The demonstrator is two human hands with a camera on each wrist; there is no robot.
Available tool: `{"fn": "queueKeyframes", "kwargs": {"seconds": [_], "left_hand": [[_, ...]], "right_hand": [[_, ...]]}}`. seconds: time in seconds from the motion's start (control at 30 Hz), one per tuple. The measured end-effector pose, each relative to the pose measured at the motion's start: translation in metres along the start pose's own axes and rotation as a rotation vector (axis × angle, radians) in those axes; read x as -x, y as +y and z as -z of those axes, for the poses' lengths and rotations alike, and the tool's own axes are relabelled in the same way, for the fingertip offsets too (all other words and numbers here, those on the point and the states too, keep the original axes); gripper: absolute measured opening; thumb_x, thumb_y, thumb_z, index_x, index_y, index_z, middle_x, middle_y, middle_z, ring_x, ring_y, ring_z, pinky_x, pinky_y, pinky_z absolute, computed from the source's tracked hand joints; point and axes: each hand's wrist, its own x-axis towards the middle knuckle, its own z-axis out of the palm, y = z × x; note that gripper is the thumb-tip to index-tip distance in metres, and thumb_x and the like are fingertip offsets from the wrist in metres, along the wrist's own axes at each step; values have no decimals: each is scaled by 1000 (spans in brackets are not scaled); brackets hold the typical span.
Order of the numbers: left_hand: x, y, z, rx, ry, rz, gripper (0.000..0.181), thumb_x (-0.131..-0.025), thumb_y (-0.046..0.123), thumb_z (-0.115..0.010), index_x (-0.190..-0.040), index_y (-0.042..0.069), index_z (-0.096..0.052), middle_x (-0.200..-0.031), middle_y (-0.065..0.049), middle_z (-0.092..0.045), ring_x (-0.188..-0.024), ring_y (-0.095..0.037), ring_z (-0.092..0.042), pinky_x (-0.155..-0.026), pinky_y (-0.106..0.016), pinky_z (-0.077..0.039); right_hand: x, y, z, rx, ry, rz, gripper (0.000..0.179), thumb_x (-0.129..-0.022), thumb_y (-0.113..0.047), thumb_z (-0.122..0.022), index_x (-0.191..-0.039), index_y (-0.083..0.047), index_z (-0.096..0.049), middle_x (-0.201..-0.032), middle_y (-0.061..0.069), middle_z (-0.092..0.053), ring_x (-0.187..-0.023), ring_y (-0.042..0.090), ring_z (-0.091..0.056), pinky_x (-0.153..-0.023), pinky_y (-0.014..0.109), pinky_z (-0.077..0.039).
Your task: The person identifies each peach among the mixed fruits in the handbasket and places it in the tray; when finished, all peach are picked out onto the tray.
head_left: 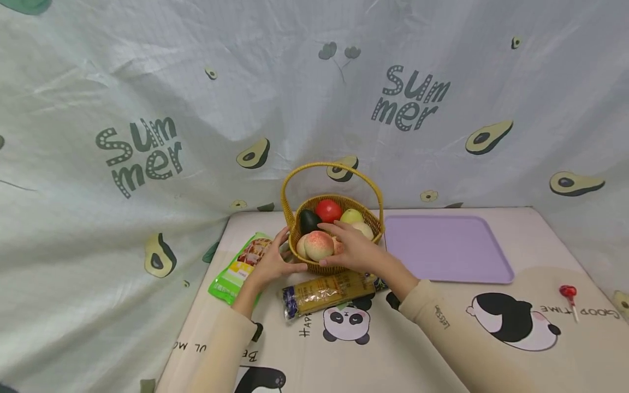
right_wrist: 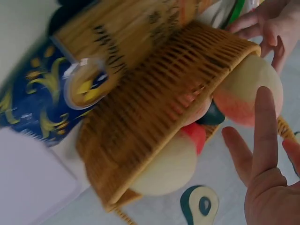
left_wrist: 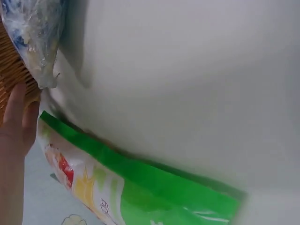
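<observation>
A yellow wicker basket (head_left: 379,221) with a tall handle stands at the back of the table, holding several fruits. A pink-and-cream peach (head_left: 318,245) sits at its front, beside a dark avocado (head_left: 308,222), a red round fruit (head_left: 328,210), a yellow-green fruit (head_left: 351,216) and a pale one (head_left: 362,230). My left hand (head_left: 272,265) is at the basket's left side, thumb and fingers spread; its fingertips meet the wicker wall in the left wrist view. With fingers extended and parted, my right hand (head_left: 361,251) reaches over the front right rim, fingertips close to the peach.
A clear pack of spaghetti-like pasta (head_left: 326,292) with blue ends lies in front of the basket. The green snack bag (head_left: 243,265) is under and left of the left forearm. At right are a lilac tray (head_left: 447,248) and a red lollipop (head_left: 568,292). A printed curtain hangs behind.
</observation>
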Motion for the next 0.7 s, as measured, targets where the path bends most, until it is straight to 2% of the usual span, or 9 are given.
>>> {"fn": "queueKeyframes", "kwargs": {"seconds": [0.13, 0.33, 0.53, 0.7], "left_hand": [[-5, 1, -1, -33, -9, 11, 116, -83, 21, -90, -168, 28, -11, -174, -10, -15, -154, -42, -34, -124, -57, -33], [-7, 1, -1, -48, 9, 38, 115, -83, 23, -90, -168, 26, -12, -174, -13, -17, -157, -40, -27, -125, -59, -30], [-8, -1, -2, -30, 18, 79, 114, -83, 24, -90, -167, 33, -13, -173, -15, -20, -157, -40, -29, -124, -59, -32], [-7, -1, -3, -2, 4, 92, 113, -85, 23, -89, -167, 32, -13, -173, -17, -18, -153, -46, -34, -123, -60, -34]], "right_hand": [[-15, -4, -4, 53, -43, -5, 86, -86, -36, -87, -158, -19, -45, -164, 25, -38, -154, 46, -33, -119, 67, -36], [-29, -8, -9, 89, -101, -26, 83, -85, -31, -88, -157, -19, -48, -161, 20, -45, -155, 42, -32, -121, 63, -36], [-34, -7, -12, 81, -92, -31, 76, -86, -21, -87, -154, -18, -52, -153, 18, -55, -143, 37, -51, -117, 56, -44], [-35, -5, -16, 76, -72, -18, 71, -87, -14, -85, -151, -15, -55, -140, 13, -65, -129, 32, -61, -112, 51, -50]]}}
